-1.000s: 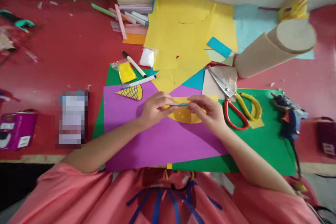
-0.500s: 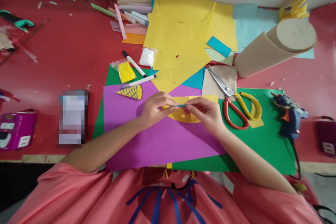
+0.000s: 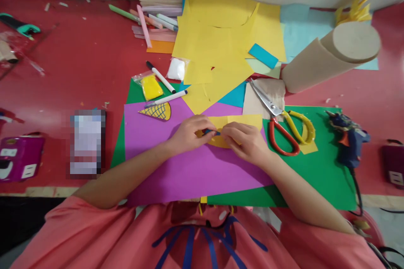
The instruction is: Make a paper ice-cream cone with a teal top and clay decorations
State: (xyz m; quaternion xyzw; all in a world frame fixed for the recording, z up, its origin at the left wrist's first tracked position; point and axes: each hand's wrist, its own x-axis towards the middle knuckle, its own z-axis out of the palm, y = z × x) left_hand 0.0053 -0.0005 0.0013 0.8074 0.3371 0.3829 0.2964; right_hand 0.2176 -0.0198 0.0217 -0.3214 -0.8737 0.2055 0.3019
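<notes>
My left hand (image 3: 191,136) and my right hand (image 3: 244,141) meet over the purple sheet (image 3: 189,172), fingertips pinched. Between them is a small blue strip (image 3: 217,133), mostly covered by the fingers. Behind and under the hands lies a yellow-orange paper piece (image 3: 244,119) with a curved lower edge. Up and left of my left hand rests a yellow cone cutout (image 3: 158,111) with a dark grid drawn on it. Scissors (image 3: 274,111) with one red and one yellow handle loop lie open to the right of my right hand.
Two markers (image 3: 160,77), a yellow clay packet (image 3: 151,87) and a white packet (image 3: 176,69) lie beyond the cone. Yellow sheets (image 3: 217,42) and a beige roll (image 3: 312,67) are at the back. A blue glue gun (image 3: 350,143) is right, a phone (image 3: 87,142) left.
My hands have come slightly lower, and the right hand has turned over with its back upward. The blue strip, straight and edge-on before, now shows less between the fingers.
</notes>
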